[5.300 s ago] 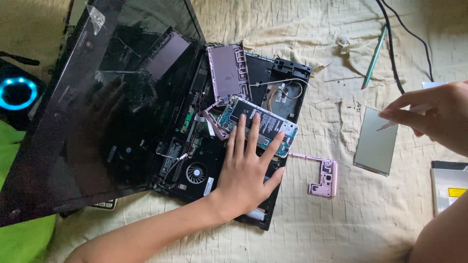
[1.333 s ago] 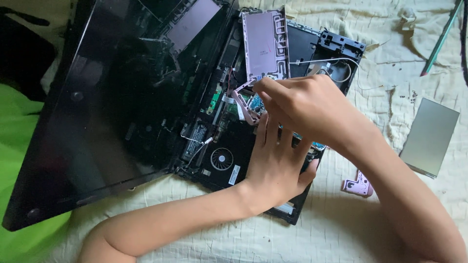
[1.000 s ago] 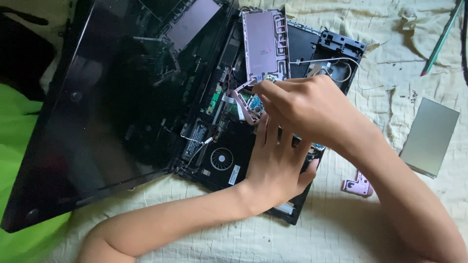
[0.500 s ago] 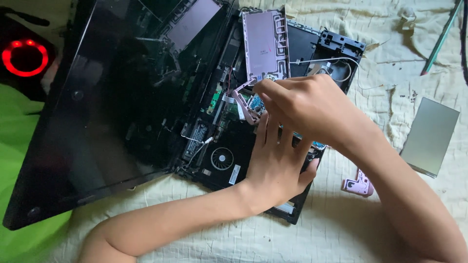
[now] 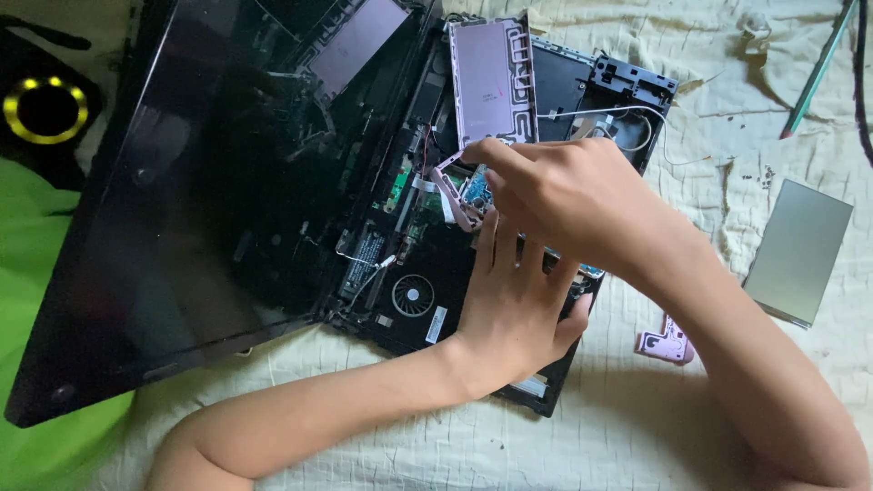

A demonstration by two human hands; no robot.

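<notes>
A cream cloth [image 5: 691,82], perhaps bedding, carries the opened laptop [image 5: 400,264] and grey panel [image 5: 798,250].

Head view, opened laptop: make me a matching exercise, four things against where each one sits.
Things:
1. cooling fan
2. grey rectangular plate
3. glowing yellow ring
4. small pink bracket

Places:
A. far left, beside the laptop lid
B. on the cloth, right of the laptop base, beside the right forearm
C. inside the laptop base, just left of the left hand
D. on the cloth at the right edge

Pairs: 1-C, 2-D, 3-A, 4-B
</notes>
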